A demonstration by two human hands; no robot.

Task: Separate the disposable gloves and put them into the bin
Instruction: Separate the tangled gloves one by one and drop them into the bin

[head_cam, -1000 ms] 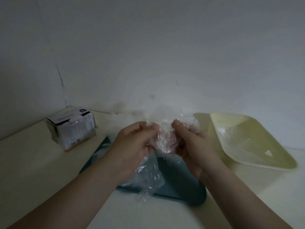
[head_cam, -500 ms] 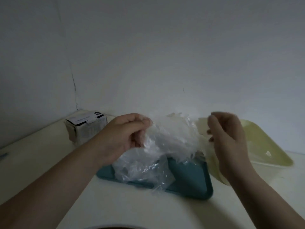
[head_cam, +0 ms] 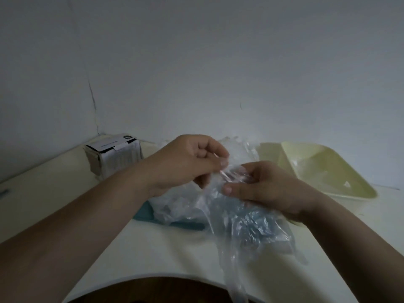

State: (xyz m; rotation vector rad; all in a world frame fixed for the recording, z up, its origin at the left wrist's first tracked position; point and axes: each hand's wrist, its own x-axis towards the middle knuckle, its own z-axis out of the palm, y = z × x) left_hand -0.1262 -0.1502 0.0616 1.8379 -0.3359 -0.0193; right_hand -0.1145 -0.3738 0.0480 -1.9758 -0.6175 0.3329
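A bunch of thin clear disposable gloves [head_cam: 238, 224] hangs in front of me above a teal tray [head_cam: 188, 225]. My left hand [head_cam: 188, 162] pinches the top of the bunch between thumb and fingers. Right beside it, my right hand [head_cam: 262, 186] grips the same plastic, thumb on top. One long glove trails down toward the table's near edge. The pale yellow bin [head_cam: 328, 169] stands to the right, tilted, with some clear plastic inside. The tray is mostly hidden behind the gloves.
A small white and black cardboard box [head_cam: 115, 156] stands at the back left near the wall corner. The cream table [head_cam: 43, 193] has a curved near edge with a dark gap below it.
My right hand came back from near the bin to the bunch and took hold of it beside the left hand. The gloves now hang lower and nearer to me.
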